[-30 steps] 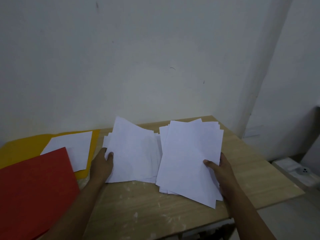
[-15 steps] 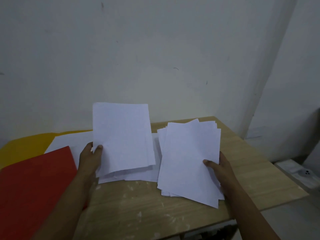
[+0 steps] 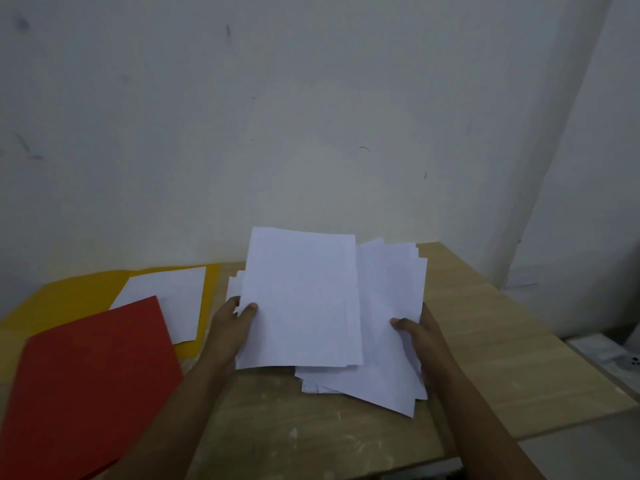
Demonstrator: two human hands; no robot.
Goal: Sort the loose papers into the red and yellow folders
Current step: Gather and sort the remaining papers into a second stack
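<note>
My left hand [image 3: 232, 318] grips the left edge of a stack of white sheets [image 3: 301, 296], lifted and overlapping the second stack. My right hand [image 3: 414, 329] holds the right edge of that fanned pile of white papers [image 3: 388, 323], which lies on the wooden table [image 3: 485, 341]. A red folder [image 3: 90, 382] lies shut at the left front. Behind it the yellow folder [image 3: 69, 299] lies open with one white sheet [image 3: 173, 299] on it.
A white wall stands right behind the table. The table's right edge drops off to a floor with a white object [image 3: 616, 358] at the far right. Bare wood shows in front of the papers and on the right.
My left hand has lifted its stack off the table and carried it right, over the left part of the right pile. The right hand has kept its hold.
</note>
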